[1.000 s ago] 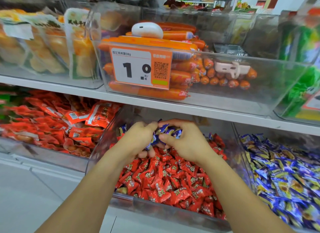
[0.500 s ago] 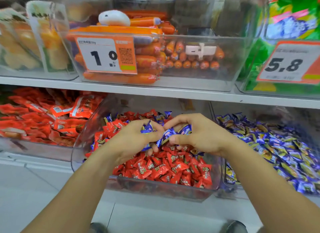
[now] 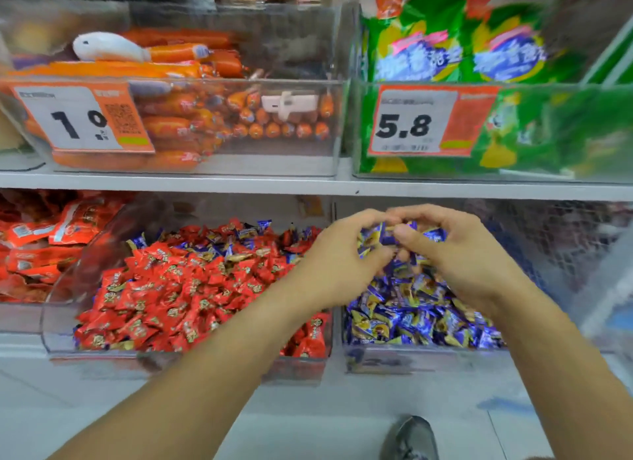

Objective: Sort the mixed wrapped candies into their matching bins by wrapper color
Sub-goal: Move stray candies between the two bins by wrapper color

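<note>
Both hands hover together above the blue candy bin [image 3: 424,351], cupped around a bunch of blue candies [image 3: 383,235]. The left hand [image 3: 337,254] curls its fingers around the bunch from one side; the right hand [image 3: 455,250] clasps it from the other, fingertips meeting on top. Just left of that bin, the red candy bin [image 3: 191,353] still has blue wrappers scattered at its back.

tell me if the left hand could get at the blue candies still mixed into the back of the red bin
Probably yes: the red bin is open-topped and those blue candies lie on top. But the left hand is now cupping a blue bunch with the right hand, so drop that first.
</note>
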`<act>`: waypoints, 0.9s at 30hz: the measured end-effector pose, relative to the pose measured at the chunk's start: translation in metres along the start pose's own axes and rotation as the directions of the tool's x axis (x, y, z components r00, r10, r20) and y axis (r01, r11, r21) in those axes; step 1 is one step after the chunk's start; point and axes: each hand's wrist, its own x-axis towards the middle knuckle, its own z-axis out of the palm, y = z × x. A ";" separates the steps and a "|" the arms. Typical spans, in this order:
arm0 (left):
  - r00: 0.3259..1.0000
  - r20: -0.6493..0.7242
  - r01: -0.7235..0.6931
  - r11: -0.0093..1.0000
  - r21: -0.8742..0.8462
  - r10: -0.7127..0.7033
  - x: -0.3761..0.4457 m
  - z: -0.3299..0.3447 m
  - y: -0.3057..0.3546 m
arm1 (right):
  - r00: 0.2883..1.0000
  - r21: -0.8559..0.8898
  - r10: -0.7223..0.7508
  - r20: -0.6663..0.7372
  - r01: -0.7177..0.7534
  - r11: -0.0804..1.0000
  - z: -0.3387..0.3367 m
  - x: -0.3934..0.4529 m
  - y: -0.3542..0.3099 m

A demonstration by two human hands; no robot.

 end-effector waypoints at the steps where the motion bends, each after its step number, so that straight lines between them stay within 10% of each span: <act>1: 0.999 0.041 -0.021 0.995 0.094 0.017 0.009 0.010 0.002 | 0.997 -0.012 0.009 -0.077 -0.010 1.000 -0.010 0.002 0.008; 5: 0.986 0.164 -0.079 0.965 0.251 0.039 0.041 0.045 0.004 | 0.969 -0.366 -0.070 -0.237 -0.022 0.930 -0.043 0.015 0.042; 11: 0.969 0.243 -0.098 0.859 0.503 -0.031 0.037 0.037 -0.004 | 0.915 0.044 0.098 -0.392 -0.088 0.995 -0.061 0.020 0.056; 17: 0.998 0.053 -0.057 0.814 0.578 0.033 -0.029 -0.024 -0.047 | 0.986 -0.592 0.145 0.085 -0.067 0.803 -0.047 0.016 0.059; 20: 1.000 -0.010 0.012 0.845 0.534 -0.008 -0.056 -0.054 -0.064 | 0.990 -0.816 0.112 0.089 0.008 0.578 -0.015 0.021 0.051; 27: 0.943 -0.009 0.214 0.585 0.782 -0.333 -0.099 -0.128 -0.126 | 0.891 -0.581 -0.299 0.342 0.451 0.678 0.113 0.006 -0.010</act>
